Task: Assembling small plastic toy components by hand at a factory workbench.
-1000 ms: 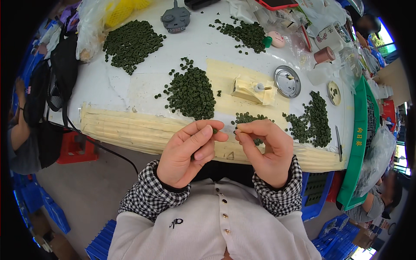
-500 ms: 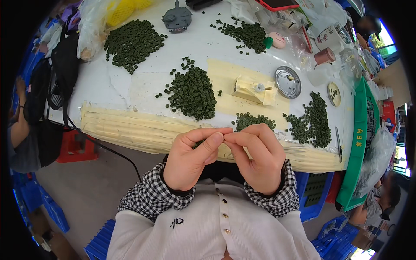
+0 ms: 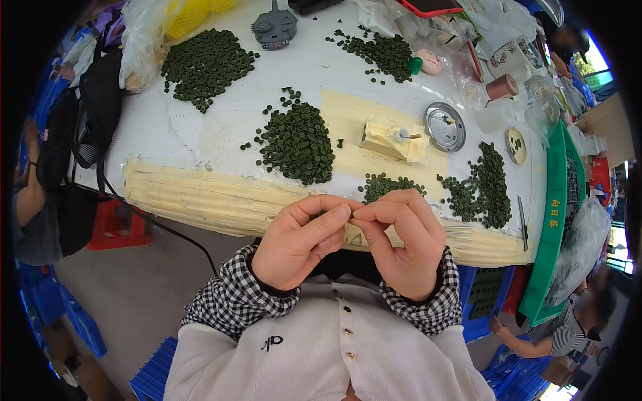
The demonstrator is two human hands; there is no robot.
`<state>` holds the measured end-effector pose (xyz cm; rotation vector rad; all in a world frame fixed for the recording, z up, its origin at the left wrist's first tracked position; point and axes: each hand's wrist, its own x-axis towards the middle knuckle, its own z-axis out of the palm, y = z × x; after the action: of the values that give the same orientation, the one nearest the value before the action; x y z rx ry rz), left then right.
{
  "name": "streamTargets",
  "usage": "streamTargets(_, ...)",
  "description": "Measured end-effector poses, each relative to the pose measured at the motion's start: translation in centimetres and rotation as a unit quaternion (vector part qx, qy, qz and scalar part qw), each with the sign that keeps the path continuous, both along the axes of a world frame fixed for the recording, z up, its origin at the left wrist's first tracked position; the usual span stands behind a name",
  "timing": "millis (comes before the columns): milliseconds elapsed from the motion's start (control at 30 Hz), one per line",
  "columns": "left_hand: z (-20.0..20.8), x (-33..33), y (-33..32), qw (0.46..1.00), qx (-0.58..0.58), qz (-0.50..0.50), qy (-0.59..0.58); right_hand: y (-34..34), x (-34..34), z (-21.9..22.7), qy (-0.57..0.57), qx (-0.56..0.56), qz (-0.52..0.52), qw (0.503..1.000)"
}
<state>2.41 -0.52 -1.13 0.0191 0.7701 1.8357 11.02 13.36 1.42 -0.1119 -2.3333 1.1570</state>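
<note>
Close to the table's near edge, the fingertips of my left hand [image 3: 297, 240] and my right hand [image 3: 406, 244] meet in a pinch. Between them a sliver of a small dark green round part [image 3: 352, 215] shows; most of it is hidden by the fingers. Just beyond my hands lie a small group of green round parts [image 3: 391, 186] and a larger heap of dark green wheel-like parts [image 3: 297, 144]. To the right is another heap of such parts [image 3: 491, 187]. A block wrapped in cream tape [image 3: 393, 139], with a small metal tip on top, stands beyond my right hand.
Farther off are two more green heaps [image 3: 208, 67] [image 3: 384, 57] and a grey model tank turret [image 3: 274, 30]. A round metal lid [image 3: 445, 127], a slim metal tool [image 3: 522, 224] and a green crate [image 3: 555, 220] are at right. A black bag [image 3: 100, 113] hangs left; another person [image 3: 568, 321] sits right.
My fingertips have shifted slightly, and a bit of the green part now shows between them. At the right, the other person's arm has reached toward the blue crate.
</note>
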Motion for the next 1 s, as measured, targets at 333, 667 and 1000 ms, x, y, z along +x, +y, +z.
streamTargets(333, -0.4, -0.6, -0.5, 0.999, 0.020, -0.023, -0.011, 1.1, 0.2, 0.5, -0.015, -0.073, 0.051, 0.996)
streamTargets(667, 0.0, -0.8, -0.6, 0.999, 0.018, -0.010, -0.038, 1.6, 1.1, -0.3, -0.053, -0.302, 0.038, 0.951)
streamTargets(1000, -0.4, -0.6, -0.5, 0.999, 0.031, -0.014, -0.034, 1.6, 1.2, -0.9, -0.041, -0.324, 0.070, 0.942)
